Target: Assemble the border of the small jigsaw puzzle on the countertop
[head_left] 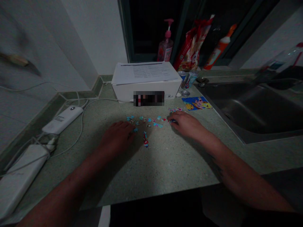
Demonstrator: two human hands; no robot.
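Small jigsaw pieces (149, 120) in light blue, red and white lie in a loose row across the counter. My left hand (117, 135) is at the row's left end, its fingers bent and thumb close to the index finger; a light-blue jigsaw piece (135, 129) shows at the fingertips. At the right end my right hand (186, 123) reaches down over some dark pieces, thumb and index finger apart, the other fingers partly hidden. Just behind it is a small heap of pieces (176, 109). Nearer to me, a narrow joined strip of pieces (145, 139) lies between the hands.
A white box (146, 85) with a printed sheet on top stands at the back. Right of it are clear cups (190, 78) and a colourful cartoon card (197, 103), beside the metal sink (260, 107). White power devices (62, 119) and cables lie left. Bottles line the window.
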